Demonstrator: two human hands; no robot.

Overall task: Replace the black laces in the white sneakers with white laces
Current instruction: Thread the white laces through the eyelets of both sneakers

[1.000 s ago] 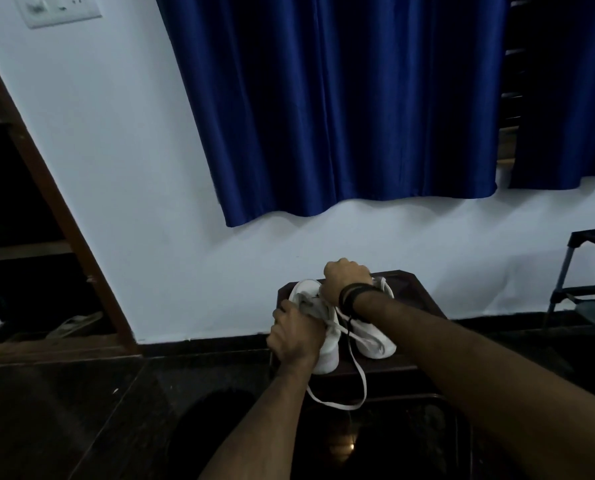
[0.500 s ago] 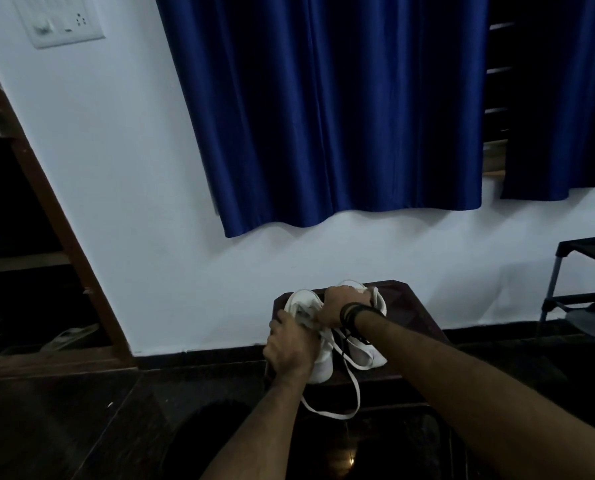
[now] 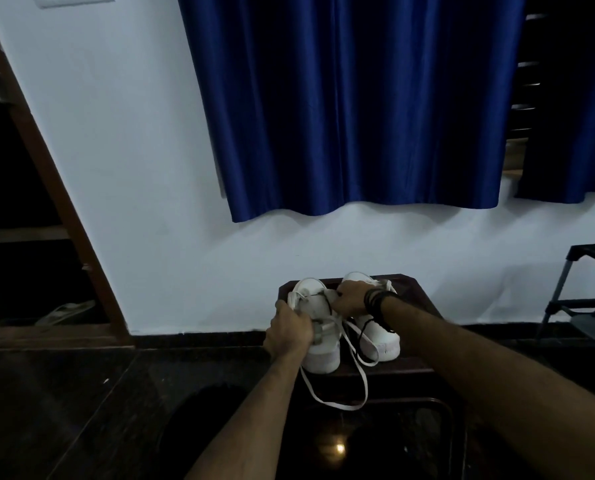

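Two white sneakers stand side by side on a small dark stool [image 3: 417, 296] against the wall. My left hand [image 3: 289, 332] grips the near side of the left sneaker [image 3: 322, 356] at its lace area. My right hand [image 3: 351, 299] pinches the top of the same sneaker's tongue or lace; what exactly it holds is hidden by the fingers. A white lace [image 3: 360, 386] hangs in a long loop over the stool's front edge. The right sneaker [image 3: 382, 337] has a thin black lace [image 3: 364, 332] trailing down its side.
A blue curtain [image 3: 351, 105] hangs on the white wall above the stool. A dark metal rack [image 3: 566, 299] stands at the right. A wooden door frame [image 3: 57, 195] and a sandal [image 3: 66, 311] lie to the left. The floor is dark and glossy.
My right hand has moved from the right sneaker's top over to the left sneaker. The camera has tilted and drawn a little closer. The white lace loop still hangs in front.
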